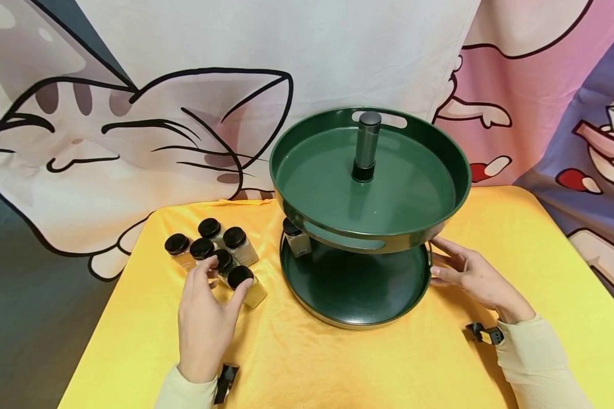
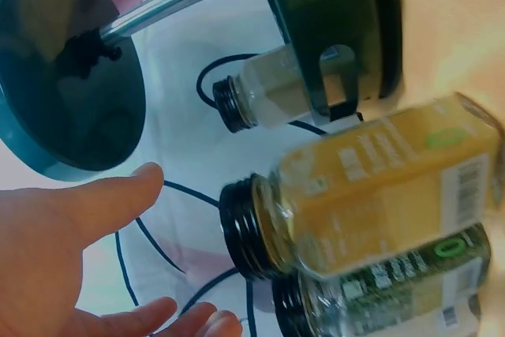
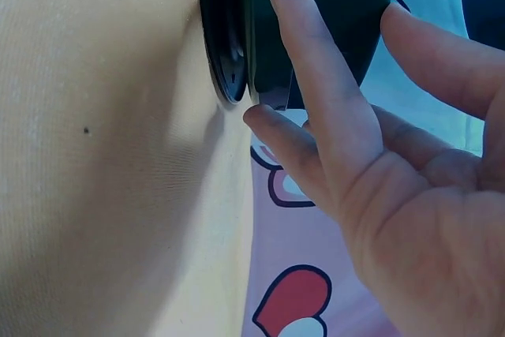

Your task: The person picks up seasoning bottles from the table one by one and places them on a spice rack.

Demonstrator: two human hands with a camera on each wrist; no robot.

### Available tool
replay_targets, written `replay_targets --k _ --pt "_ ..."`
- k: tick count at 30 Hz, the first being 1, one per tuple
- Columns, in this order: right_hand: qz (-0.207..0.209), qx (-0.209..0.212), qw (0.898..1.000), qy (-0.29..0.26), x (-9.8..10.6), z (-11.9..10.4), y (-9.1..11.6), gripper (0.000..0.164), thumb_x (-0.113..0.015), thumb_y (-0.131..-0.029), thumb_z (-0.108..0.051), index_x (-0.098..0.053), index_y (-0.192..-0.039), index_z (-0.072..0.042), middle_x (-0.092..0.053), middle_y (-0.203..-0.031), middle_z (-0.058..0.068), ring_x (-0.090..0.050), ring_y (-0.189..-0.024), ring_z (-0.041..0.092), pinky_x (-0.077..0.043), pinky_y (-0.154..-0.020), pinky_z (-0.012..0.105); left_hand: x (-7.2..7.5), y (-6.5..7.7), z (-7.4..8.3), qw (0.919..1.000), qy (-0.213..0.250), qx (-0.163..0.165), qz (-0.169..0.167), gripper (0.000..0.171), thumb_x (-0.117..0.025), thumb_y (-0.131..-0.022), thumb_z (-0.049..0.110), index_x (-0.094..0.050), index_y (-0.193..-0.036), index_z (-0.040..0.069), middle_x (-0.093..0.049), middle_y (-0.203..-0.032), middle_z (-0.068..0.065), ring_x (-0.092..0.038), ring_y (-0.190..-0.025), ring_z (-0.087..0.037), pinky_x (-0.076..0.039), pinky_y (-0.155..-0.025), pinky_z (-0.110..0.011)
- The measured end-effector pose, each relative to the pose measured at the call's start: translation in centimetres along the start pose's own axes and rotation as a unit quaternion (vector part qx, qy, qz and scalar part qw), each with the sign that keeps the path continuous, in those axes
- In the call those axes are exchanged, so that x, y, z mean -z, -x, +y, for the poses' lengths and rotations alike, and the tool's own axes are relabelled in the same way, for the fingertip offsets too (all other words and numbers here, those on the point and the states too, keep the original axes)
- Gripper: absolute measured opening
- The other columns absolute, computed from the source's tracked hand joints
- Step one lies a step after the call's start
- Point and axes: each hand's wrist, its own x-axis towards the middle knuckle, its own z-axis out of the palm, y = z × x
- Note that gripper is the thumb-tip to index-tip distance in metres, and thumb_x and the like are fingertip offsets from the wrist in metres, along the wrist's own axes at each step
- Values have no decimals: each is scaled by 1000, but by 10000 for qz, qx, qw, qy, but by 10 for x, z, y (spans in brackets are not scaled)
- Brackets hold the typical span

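A two-tier green turntable stand has an upper tray (image 1: 317,187) on a central post (image 1: 368,149) and a lower tray (image 1: 358,292) beneath it. One black-lidded spice jar (image 1: 299,244) stands at the lower tray's left side. My left hand (image 1: 204,324) hovers over a cluster of jars, thumb and fingers spread about the lid of a jar with yellow contents (image 1: 256,294); the left wrist view shows a gap between hand and lid. A jar with green flakes (image 2: 394,286) is beside it. My right hand (image 1: 478,281) touches the lower tray's right rim, its fingers extended.
Several more black-lidded jars, among them a pale one (image 1: 244,250) and a brownish one (image 1: 185,260), stand left of the stand. A yellow cloth (image 1: 327,369) covers the table. Behind hangs a cartoon-printed curtain (image 1: 337,51).
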Motion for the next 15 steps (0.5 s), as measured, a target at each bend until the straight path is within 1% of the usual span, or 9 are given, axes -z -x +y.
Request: replay_targets --k 4,8,10,12,15 --pt "-29 -66 9999 72 0 -1 0 69 -53 -93 -4 -13 -148 -5 -23 -149 15 -48 -122 14 -49 -81 44 -1 6 -5 9998 -103 142 57 63 -79 -72 36 -54 -118 1 -57 -99 -12 -58 -78 -23 -50 -66 -37" --pt "-29 -111 9999 99 0 -1 1 70 -54 -92 -5 -12 -149 -5 -22 -148 20 -49 -121 13 -49 -81 44 -6 13 -9 9995 -178 239 104 60 -78 -72 38 -55 -115 2 -56 -93 -10 -57 -77 -22 -47 -63 -38" --pt "-24 -114 9998 133 0 -1 1 71 -54 -92 -5 -12 -149 -6 -20 -148 21 -47 -122 12 -49 -81 43 -9 15 -10 9994 -195 288 95 61 -77 -73 39 -53 -116 2 -54 -92 -10 -55 -78 -22 -46 -62 -39" --pt "-21 -96 9998 185 0 -2 1 72 -55 -92 -5 -12 -149 -7 -19 -149 19 -44 -124 11 -49 -80 42 -12 16 -12 9992 -220 315 63 63 -77 -73 39 -52 -117 2 -54 -92 -10 -55 -78 -22 -45 -61 -39" --pt "-35 -48 9996 268 0 -2 1 73 -56 -91 -5 -12 -149 -8 -16 -151 16 -36 -130 16 -50 -80 41 -16 18 -15 9992 -272 293 19 65 -77 -73 40 -51 -118 1 -54 -93 -11 -55 -78 -21 -46 -60 -40"
